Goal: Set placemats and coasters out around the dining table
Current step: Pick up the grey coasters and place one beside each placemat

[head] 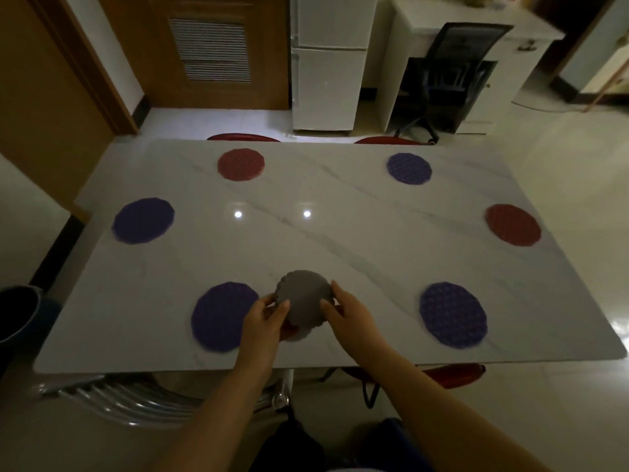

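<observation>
Several round mats lie around the white marble table [340, 233]: a red mat [241, 164] and a purple mat [408, 168] at the far edge, a purple mat [143, 220] at the left end, a red mat [513, 224] at the right end, and purple mats at near left [218, 316] and near right [453, 314]. Both hands hold a small stack of grey round coasters [304, 299] just above the near middle of the table. My left hand [269, 321] grips its left and lower edge, with a reddish piece showing beneath. My right hand [347, 316] grips its right edge.
Red chair seats show behind the far edge [243, 137] and under the near right edge [456, 373]. A metal chair back [112, 396] sits at near left. A dark bin [20, 315] stands left of the table. A fridge [328, 63] and a desk with a black chair [452, 76] stand behind.
</observation>
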